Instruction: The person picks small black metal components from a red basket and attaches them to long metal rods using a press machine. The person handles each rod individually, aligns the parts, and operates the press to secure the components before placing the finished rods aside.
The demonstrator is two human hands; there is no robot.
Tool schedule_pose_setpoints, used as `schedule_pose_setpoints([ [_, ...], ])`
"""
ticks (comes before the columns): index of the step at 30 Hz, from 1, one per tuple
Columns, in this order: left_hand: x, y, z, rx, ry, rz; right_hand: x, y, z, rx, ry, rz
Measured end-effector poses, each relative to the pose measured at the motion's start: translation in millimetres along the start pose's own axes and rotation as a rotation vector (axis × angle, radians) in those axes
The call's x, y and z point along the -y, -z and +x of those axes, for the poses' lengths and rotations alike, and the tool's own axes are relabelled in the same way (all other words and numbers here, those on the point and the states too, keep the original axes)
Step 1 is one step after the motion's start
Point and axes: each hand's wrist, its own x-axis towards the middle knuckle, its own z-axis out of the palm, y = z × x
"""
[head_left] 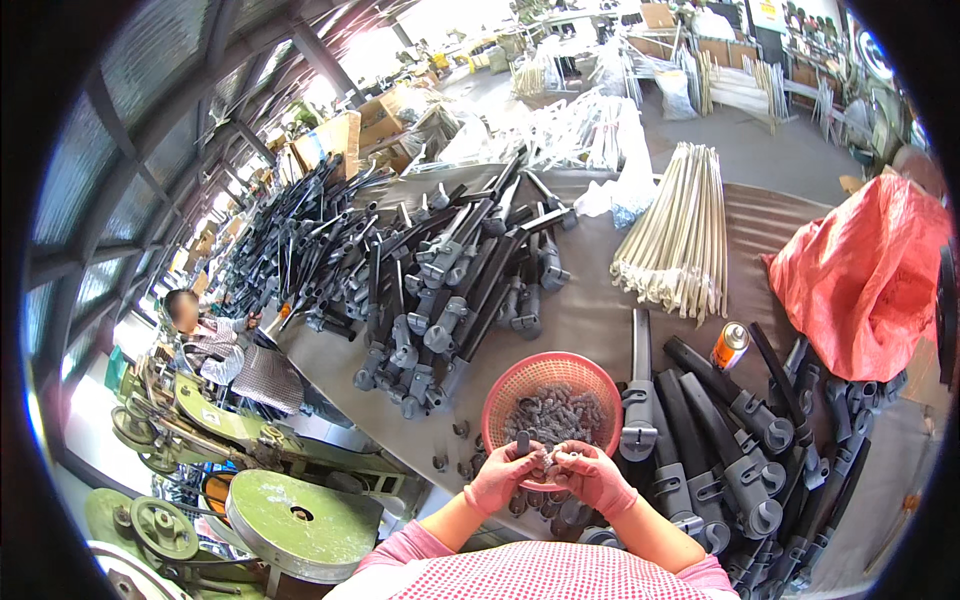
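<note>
Both my hands wear pinkish gloves and meet at the near rim of a round pink plastic basket (548, 362). The basket holds many small grey plastic parts (560, 405). My left hand (497, 481) is closed, with a small dark grey plastic part (523, 442) standing up between its fingers. Beside it, my right hand (599, 476) is closed in a pinch. What its fingertips hold is too small to make out; a pale bit shows between the two hands. More small dark parts (550, 500) lie below my hands, partly hidden by them.
Black tubes with grey clamp fittings lie heaped at left (440, 300) and right (700, 460). A spray can (731, 344), a bundle of pale rods (680, 230) and a red sack (865, 275) are beyond. Green machinery (300, 520) stands at left, where another person (235, 355) sits.
</note>
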Motion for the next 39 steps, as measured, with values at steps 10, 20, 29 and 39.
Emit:
schedule_pose_setpoints([
  [10,17,-26,12,-0.116,0.019,0.381,12,13,-26,-0.052,0.063,-0.33],
  [20,14,-41,10,-0.122,0.039,0.892,5,22,-42,-0.187,0.071,-0.638],
  [29,32,-52,-1,-0.145,-0.029,0.767,-2,24,-48,-0.213,0.304,-0.91],
  [39,34,-40,-21,-0.063,-0.037,0.212,8,-14,-59,-0.245,0.122,-0.518],
])
